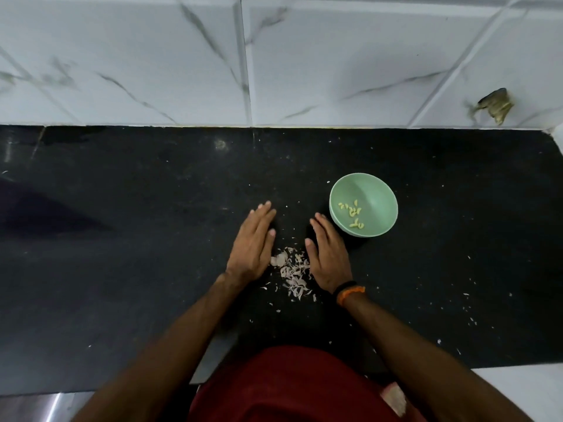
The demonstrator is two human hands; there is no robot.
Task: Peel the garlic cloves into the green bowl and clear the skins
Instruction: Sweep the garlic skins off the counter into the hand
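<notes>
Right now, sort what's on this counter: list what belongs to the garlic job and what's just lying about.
Part of the job:
- round pale green bowl
- peeled yellowish garlic cloves in it
- pile of papery garlic skins
- left hand and right hand, flat either side of the pile

Just there:
- black stone counter
- white marble-patterned wall tiles
- brownish blotch on the tiles

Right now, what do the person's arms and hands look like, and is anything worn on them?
Both forearms are bare, with no sleeves or gloves in view. The left hand wears nothing. At the wrist of the right hand sit two bands side by side: a black band nearer the hand and an orange thread band behind it.
</notes>
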